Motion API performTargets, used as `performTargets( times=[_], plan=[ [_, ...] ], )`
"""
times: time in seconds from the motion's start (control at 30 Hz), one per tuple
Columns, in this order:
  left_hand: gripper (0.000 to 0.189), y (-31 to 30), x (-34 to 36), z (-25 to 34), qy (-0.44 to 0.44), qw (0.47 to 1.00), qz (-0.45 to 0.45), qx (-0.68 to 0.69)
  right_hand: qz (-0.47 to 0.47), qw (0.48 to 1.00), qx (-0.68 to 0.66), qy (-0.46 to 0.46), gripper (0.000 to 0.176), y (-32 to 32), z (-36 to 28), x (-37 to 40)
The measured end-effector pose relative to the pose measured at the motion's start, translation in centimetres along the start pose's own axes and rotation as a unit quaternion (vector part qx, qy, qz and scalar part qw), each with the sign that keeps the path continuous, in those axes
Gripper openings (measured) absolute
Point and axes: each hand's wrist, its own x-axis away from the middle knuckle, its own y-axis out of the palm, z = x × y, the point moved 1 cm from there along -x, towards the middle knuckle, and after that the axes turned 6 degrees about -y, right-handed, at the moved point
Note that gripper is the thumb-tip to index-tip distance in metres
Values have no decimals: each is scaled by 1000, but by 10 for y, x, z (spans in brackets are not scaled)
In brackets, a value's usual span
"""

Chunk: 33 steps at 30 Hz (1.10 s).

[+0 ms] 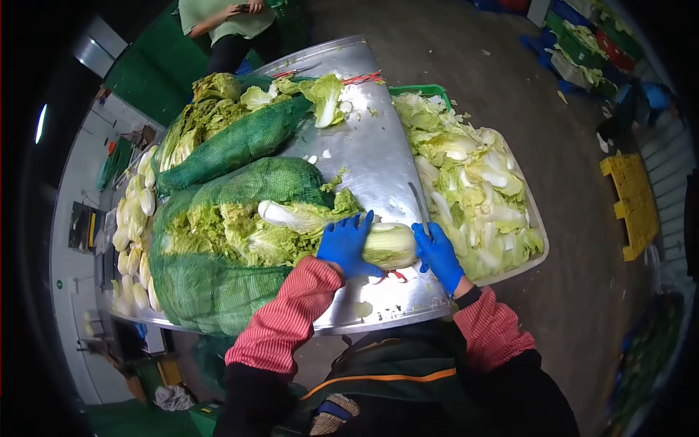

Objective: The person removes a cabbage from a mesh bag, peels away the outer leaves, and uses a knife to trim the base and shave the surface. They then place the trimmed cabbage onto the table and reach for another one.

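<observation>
A pale green napa cabbage [391, 245] lies on the metal table [378, 156] between my two hands. My left hand [348, 245], in a blue glove, grips its leafy end, fingers bent over it. My right hand [437, 255], gloved in blue too, is closed around a knife [420, 202] whose blade points away from me. That hand is beside the base end of the cabbage; whether it touches is hard to see. Just left of my left hand, another cabbage [285, 216] rests at the mouth of an opened green mesh sack [218, 288]. Red string [393, 276] lies under the held cabbage.
A white bin [540, 244] heaped with leaf trimmings stands against the table's right edge. A second mesh sack [240, 146] lies further back. Several trimmed cabbages [133, 226] are piled at the left. Across the table stands a person [227, 22]. A yellow pallet [632, 204] is at right.
</observation>
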Motion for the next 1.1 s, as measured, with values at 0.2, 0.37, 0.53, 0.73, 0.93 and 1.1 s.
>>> performTargets(
  times=[0.2,0.37,0.53,0.73,0.93,1.1],
  plan=[
    [118,17,15,16,-101,974,-201,29,-48,992,100,53,27,-32,37,32],
    [113,55,45,-3,-134,976,-47,167,-89,985,127,79,29,-33,50,40],
    [111,61,50,-5,-179,962,-35,202,-41,914,355,-192,20,-15,28,36],
    [111,62,51,-2,-170,969,-14,179,-72,852,471,-218,10,-8,26,17],
    [109,65,52,-4,-157,972,19,176,-120,828,523,-164,14,-5,41,-11],
    [103,65,83,1,-111,967,86,213,-137,825,534,-125,20,-2,61,-37]
  ],
)
